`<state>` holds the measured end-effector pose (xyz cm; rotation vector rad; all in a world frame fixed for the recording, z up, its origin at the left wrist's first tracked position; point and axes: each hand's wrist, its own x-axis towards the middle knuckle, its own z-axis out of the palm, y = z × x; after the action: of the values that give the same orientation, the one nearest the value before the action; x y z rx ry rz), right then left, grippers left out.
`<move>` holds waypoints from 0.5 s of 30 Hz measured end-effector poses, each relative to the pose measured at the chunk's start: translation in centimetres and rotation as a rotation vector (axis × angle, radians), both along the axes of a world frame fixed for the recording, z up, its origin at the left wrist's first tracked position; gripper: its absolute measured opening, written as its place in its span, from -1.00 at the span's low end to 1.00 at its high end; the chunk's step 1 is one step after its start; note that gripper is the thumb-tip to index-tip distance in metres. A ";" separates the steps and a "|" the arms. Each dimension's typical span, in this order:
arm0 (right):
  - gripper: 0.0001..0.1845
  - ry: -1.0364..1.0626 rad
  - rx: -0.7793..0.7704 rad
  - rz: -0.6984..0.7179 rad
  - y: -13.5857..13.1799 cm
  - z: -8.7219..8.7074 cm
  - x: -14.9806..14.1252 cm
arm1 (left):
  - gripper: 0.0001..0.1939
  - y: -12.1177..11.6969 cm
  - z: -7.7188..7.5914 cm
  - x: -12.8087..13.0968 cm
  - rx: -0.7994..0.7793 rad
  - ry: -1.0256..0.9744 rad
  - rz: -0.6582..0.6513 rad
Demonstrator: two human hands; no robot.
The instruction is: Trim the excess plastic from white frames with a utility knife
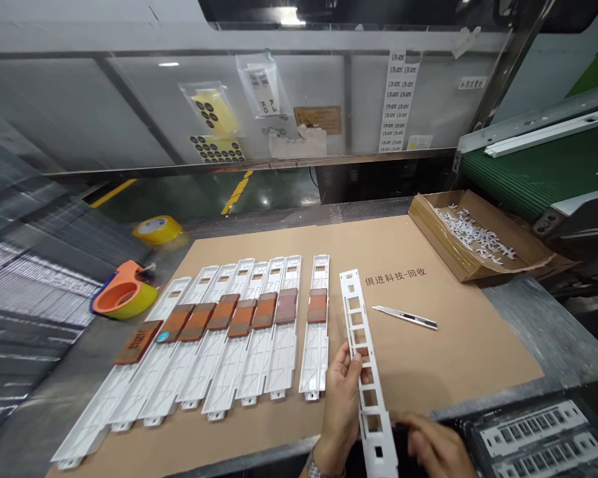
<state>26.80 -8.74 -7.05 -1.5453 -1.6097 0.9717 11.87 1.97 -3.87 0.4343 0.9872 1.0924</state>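
Observation:
My left hand (pixel 345 392) is closed around a long white plastic frame strip (pixel 357 318) with a row of square windows, its thumb across the strip. The strip stands tilted above the front edge of the cardboard. Beside its lower end is my right hand (pixel 441 448), somewhat blurred. Its index finger reaches toward the strip's edge; the thumb is apart and nothing shows between them. Whether it touches the strip I cannot tell. To the left lie several white plastic panels (pixel 282 358) with reddish-brown blocks (pixel 265 310) across them. One white panel (pixel 313 358) lies slightly apart, nearest my left hand.
A utility knife (pixel 404 317) lies right of the strip on the cardboard sheet (pixel 458 352). A cardboard box (pixel 441 245) holds small white parts. Tape rolls (pixel 157 230) and an orange tape dispenser (pixel 124 290) are left. More frame strips (pixel 535 428) sit lower right, below a green conveyor (pixel 523 172).

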 end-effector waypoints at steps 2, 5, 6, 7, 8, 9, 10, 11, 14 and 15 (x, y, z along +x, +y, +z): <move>-0.74 -0.253 0.156 -0.142 2.1 0.2 1.9 | -0.57 -0.2 -0.5 0.2 -0.015 0.036 0.012; -0.69 -0.576 0.308 -0.194 6.3 -0.1 4.6 | -0.48 -0.4 -1.1 0.5 -0.050 0.071 0.006; -0.67 -0.636 0.321 -0.185 7.7 -0.3 5.2 | -0.47 -0.5 -1.3 0.6 -0.063 0.069 -0.004; -0.66 -0.674 0.321 -0.175 9.1 -0.6 5.6 | -0.47 -0.6 -1.5 0.8 -0.081 0.059 -0.012; -0.66 -0.701 0.315 -0.165 10.3 -0.8 5.9 | -0.46 -0.6 -1.7 0.9 -0.103 0.047 -0.014; -0.67 -0.735 0.306 -0.150 11.3 -1.0 6.1 | -0.45 -0.7 -1.9 1.0 -0.126 0.032 -0.011; -0.69 -0.769 0.295 -0.132 12.1 -1.2 6.1 | -0.45 -0.6 -2.0 1.1 -0.146 0.013 -0.004; -0.71 -0.798 0.283 -0.115 12.7 -1.3 6.1 | -0.45 -0.6 -2.2 1.2 -0.165 -0.006 0.006; -0.76 -0.862 0.255 -0.078 13.6 -1.5 5.8 | -0.44 -0.5 -2.5 1.4 -0.168 -0.044 0.020; -0.77 -0.875 0.248 -0.074 13.8 -1.5 5.8 | -0.43 -0.4 -2.5 1.5 -0.156 -0.042 0.014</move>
<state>32.59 5.02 -8.59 -1.9526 -2.1078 -0.0061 13.32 1.53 -6.40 0.2771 1.0313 1.0244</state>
